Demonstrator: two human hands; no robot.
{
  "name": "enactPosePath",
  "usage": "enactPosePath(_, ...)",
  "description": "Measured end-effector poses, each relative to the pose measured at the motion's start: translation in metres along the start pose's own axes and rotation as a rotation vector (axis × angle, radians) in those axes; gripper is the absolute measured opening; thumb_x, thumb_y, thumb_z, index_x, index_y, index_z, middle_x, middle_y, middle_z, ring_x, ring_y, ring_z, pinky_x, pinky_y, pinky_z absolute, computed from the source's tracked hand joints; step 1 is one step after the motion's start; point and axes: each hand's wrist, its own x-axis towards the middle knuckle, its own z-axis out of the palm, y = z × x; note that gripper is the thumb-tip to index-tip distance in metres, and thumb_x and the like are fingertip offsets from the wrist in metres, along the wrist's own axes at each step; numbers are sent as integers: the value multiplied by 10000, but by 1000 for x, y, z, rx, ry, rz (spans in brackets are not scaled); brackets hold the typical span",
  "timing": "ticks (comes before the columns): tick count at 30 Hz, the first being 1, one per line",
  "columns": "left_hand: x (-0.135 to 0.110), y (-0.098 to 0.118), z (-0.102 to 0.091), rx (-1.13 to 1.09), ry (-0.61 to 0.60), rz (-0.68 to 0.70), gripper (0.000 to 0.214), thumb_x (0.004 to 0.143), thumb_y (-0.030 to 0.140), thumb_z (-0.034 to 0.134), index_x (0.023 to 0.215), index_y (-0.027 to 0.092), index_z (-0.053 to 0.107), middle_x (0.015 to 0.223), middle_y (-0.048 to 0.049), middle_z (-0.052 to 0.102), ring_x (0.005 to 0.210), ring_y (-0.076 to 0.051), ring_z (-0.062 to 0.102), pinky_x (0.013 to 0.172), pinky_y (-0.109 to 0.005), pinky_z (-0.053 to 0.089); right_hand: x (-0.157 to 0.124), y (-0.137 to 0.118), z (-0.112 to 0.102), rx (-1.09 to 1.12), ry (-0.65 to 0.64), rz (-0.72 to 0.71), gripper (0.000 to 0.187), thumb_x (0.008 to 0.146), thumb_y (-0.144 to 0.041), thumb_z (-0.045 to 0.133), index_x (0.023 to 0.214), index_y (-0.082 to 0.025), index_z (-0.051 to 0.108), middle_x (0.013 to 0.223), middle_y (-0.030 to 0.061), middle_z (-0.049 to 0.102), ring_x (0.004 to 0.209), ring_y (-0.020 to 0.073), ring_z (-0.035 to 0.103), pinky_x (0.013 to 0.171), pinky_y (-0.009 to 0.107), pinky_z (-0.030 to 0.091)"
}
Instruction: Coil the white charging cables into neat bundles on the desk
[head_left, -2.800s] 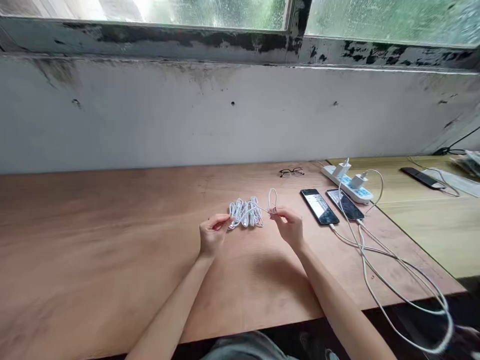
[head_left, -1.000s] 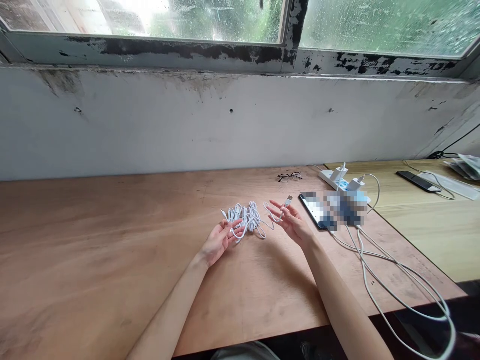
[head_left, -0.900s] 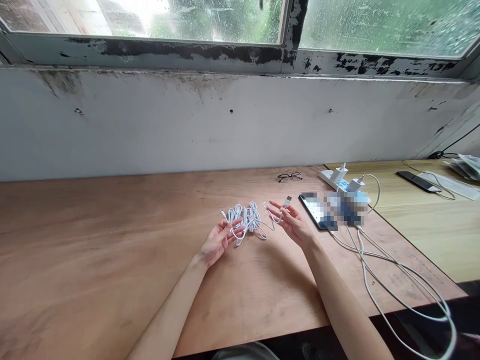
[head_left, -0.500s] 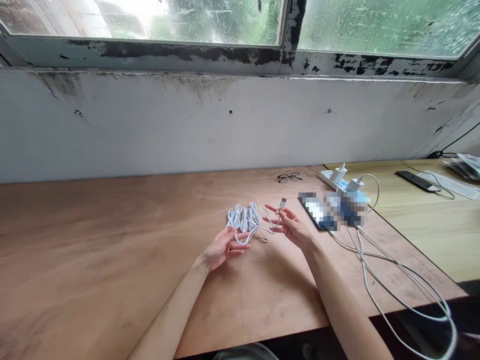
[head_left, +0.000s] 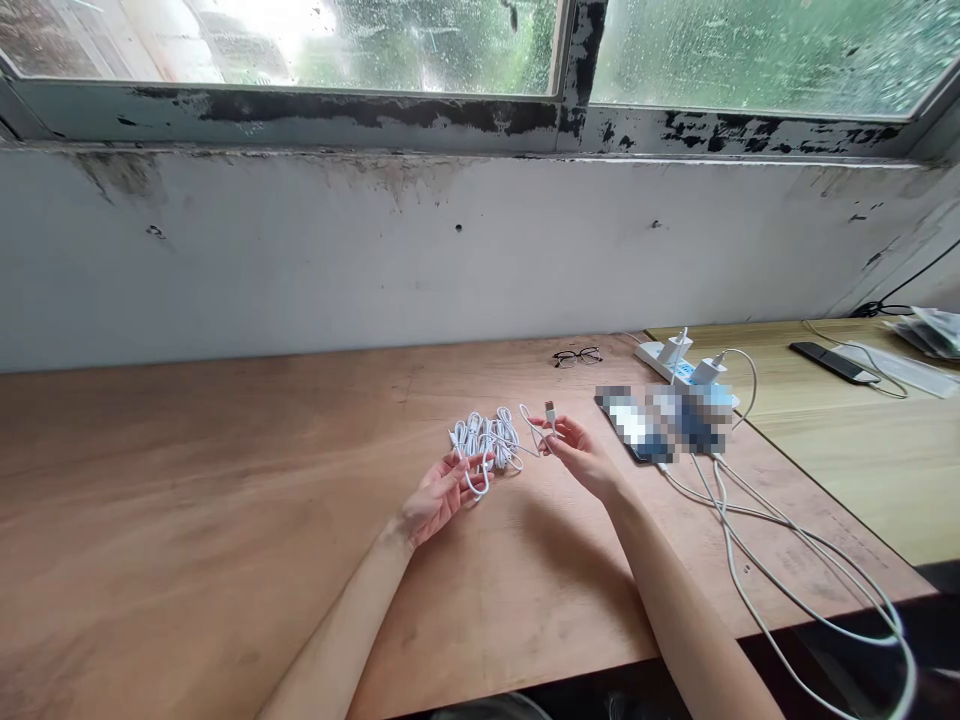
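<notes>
White USB cable (head_left: pixel 487 442), one coil, clamped between right fingers (head_left: pixel 561 430), left fingers (head_left: pixel 471 470) against it.

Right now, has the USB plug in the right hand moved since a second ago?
Yes, leftward: the USB plug in the right hand was almost directly below the eyeglasses; it now sits clearly left of them.

The table (head_left: pixel 187 500) gives a hand room to pass leftward from the left hand (head_left: pixel 442 497); the white cable bundle (head_left: pixel 484 442) lies between it and the right hand (head_left: pixel 577 450); blurred phones (head_left: pixel 630 425) lie just beside the right hand, blocking its way rightward; beyond them stand charging cables (head_left: pixel 757 510) and a power strip (head_left: pixel 652 352); the wall (head_left: pixel 375 260) closes the far side.
</notes>
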Motion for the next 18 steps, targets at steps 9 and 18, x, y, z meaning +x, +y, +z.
enactPosePath(9, 1, 2, 4, 320, 64, 210, 323, 678, 352, 727, 639, 162, 469, 1087, -67, 634, 670, -98, 587, 632, -237, 454, 9, 16, -8, 131, 208, 62, 259, 684, -290, 547, 928, -203, 535, 551, -59, 426, 486, 104, 383, 455, 229, 292)
enactPosePath(18, 3, 3, 4, 371, 72, 287, 310, 653, 362, 742, 603, 168, 505, 982, -75, 667, 881, -178, 601, 718, -260, 444, 8, 15, -8, -198, 334, 64, 414, 684, -577, 614, 685, -163, 610, 506, -50, 382, 445, 69, 300, 425, 220, 276)
